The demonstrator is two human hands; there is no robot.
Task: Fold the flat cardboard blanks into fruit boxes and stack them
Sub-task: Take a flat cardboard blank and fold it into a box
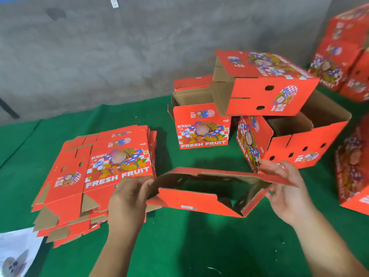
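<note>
I hold a red cardboard blank (pixel 199 200) partly opened into a shallow tube above the green cloth. My left hand (pixel 129 198) grips its left end, fingers curled round the edge. My right hand (pixel 287 188) holds the right end, with the thumb over a raised red flap. A pile of flat "FRESH FRUIT" blanks (pixel 95 176) lies to the left. Behind stand folded boxes: a small upright one (pixel 199 126), an open one (pixel 303 140) on the right, and one lying on its side (pixel 265 84) on top of them.
Green cloth (pixel 189 246) covers the work surface, with a grey concrete wall (pixel 119 47) behind. More red boxes are stacked at the far right (pixel 343 56) and along the right edge (pixel 353 176). A white printed sheet (pixel 16 254) lies at the bottom left.
</note>
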